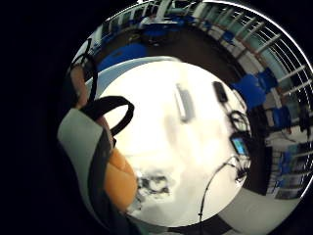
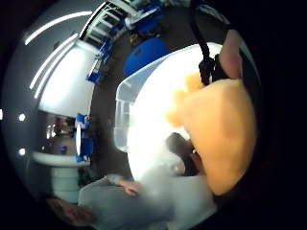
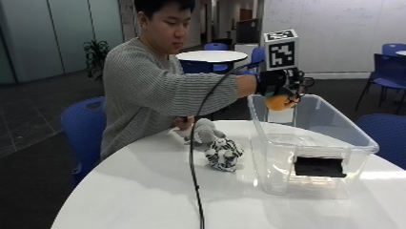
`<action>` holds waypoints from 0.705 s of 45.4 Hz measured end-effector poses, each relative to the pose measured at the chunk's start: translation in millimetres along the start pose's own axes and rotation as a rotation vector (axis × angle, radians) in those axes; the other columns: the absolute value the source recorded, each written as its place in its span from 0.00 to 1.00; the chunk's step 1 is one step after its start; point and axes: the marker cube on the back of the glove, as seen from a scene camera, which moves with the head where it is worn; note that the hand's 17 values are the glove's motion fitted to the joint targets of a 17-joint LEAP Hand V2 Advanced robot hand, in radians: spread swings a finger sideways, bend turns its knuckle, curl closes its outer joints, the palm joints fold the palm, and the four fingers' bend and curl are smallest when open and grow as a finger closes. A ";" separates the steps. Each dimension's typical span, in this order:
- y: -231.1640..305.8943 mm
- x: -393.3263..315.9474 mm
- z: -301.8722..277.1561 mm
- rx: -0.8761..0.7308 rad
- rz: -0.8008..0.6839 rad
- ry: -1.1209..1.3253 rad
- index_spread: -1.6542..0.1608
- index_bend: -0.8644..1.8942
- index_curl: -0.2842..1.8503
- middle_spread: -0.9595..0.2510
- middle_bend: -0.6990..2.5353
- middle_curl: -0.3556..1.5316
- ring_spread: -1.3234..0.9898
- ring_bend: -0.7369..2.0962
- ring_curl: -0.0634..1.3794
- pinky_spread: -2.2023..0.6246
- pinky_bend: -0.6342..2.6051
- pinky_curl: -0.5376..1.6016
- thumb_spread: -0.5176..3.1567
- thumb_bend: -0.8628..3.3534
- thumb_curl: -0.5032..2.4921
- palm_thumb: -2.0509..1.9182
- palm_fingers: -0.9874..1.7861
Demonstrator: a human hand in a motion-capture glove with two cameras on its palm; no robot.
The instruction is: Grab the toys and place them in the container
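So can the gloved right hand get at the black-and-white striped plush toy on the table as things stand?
Probably not yet: the gloved right hand grips an orange toy above the clear plastic container. The black-and-white striped plush toy lies uncovered beside the container, reachable once that hand is free.

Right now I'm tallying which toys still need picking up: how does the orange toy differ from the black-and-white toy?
The orange toy is gripped in the gloved right hand above the clear container; the black-and-white toy lies on the white table beside the container. The orange toy is plain in colour; the black-and-white toy is patterned. Neither toy is in the container yet.
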 end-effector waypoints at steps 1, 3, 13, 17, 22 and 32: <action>-4.0 -13.3 10.0 -0.014 -0.037 0.013 0.75 0.55 0.48 0.58 0.49 0.63 0.34 0.67 0.50 0.63 0.55 0.49 0.24 0.24 0.51 0.66 0.64; -11.5 -37.3 27.3 -0.036 -0.099 0.030 0.75 0.54 0.48 0.59 0.49 0.63 0.34 0.67 0.50 0.63 0.55 0.49 0.24 0.24 0.51 0.66 0.63; -27.7 -68.3 59.7 -0.108 -0.138 0.045 0.74 0.52 0.50 0.59 0.48 0.64 0.34 0.66 0.52 0.64 0.56 0.49 0.23 0.23 0.53 0.65 0.60; -24.2 -62.4 68.5 -0.221 -0.109 0.078 0.73 0.46 0.50 0.59 0.46 0.64 0.34 0.66 0.52 0.64 0.59 0.50 0.24 0.23 0.53 0.65 0.54; -17.9 -51.7 71.4 -0.298 -0.095 0.071 0.73 0.36 0.47 0.60 0.37 0.59 0.38 0.62 0.52 0.67 0.64 0.52 0.31 0.19 0.52 0.56 0.29; 20.7 -30.6 42.0 -0.239 -0.148 0.032 0.71 0.35 0.36 0.65 0.28 0.50 0.46 0.48 0.39 0.75 0.61 0.47 0.43 0.20 0.44 0.53 0.27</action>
